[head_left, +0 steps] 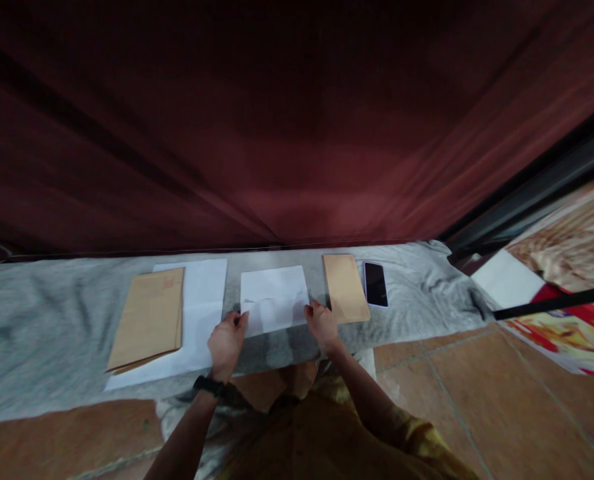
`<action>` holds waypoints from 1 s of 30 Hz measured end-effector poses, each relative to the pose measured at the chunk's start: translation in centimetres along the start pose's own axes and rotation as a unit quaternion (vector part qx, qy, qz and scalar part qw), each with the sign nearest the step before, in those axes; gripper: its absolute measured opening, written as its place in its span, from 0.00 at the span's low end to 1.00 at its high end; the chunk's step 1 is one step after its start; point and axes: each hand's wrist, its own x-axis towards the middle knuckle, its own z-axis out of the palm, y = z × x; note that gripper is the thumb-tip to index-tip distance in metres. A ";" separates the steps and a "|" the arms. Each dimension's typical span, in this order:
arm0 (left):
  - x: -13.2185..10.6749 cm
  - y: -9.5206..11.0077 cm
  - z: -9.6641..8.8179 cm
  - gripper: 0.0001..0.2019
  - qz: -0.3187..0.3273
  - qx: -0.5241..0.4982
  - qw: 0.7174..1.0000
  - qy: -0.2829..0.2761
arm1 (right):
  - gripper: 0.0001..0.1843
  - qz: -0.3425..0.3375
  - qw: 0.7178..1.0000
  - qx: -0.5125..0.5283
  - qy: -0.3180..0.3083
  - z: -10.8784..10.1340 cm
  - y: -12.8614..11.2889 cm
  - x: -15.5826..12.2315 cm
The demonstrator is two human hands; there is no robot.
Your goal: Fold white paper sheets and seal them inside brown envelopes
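Note:
In front of me a folded sheet of white paper (277, 287) lies on the grey cloth, a crease or fold edge running across it. My left hand (227, 340), with a dark band on its wrist, pinches the paper's near left edge between thumb and fingers. At the paper's right edge my right hand (321, 323) is closed on it in the same way. A brown envelope (347, 290) lies just right of my right hand. To the left, a stack of brown envelopes (147, 317) rests partly over larger white sheets (204, 307).
A phone (375, 285) with a dark screen lies right of the single envelope. The grey cloth (47, 320) covers the long surface. Behind it rises a dark red panel (301, 180). Tiled floor (441, 380) and a printed red and yellow box (567, 327) are at the right.

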 end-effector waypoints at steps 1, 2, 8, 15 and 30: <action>0.2 0.1 0.0 0.20 -0.004 0.003 1.000 -0.002 | 0.13 -0.002 1.000 -0.003 0.002 0.0 -0.1 0.1; 0.4 0.2 0.0 0.20 -0.007 -0.001 1.000 -0.003 | 0.13 -0.004 1.000 -0.005 0.004 0.0 -0.1 0.3; 1.2 -0.6 -0.2 0.20 0.002 -0.192 0.981 -0.005 | 0.14 -0.007 1.000 -0.007 0.013 0.1 -0.4 0.7; 0.9 -2.2 -0.1 0.24 0.001 -0.341 0.938 -0.065 | 0.14 -0.002 1.000 -0.010 0.015 0.2 -0.5 0.8; 3.2 -1.1 0.2 0.12 -0.009 -0.194 0.980 -0.049 | 0.16 0.027 1.000 0.001 0.016 -0.4 -1.3 2.8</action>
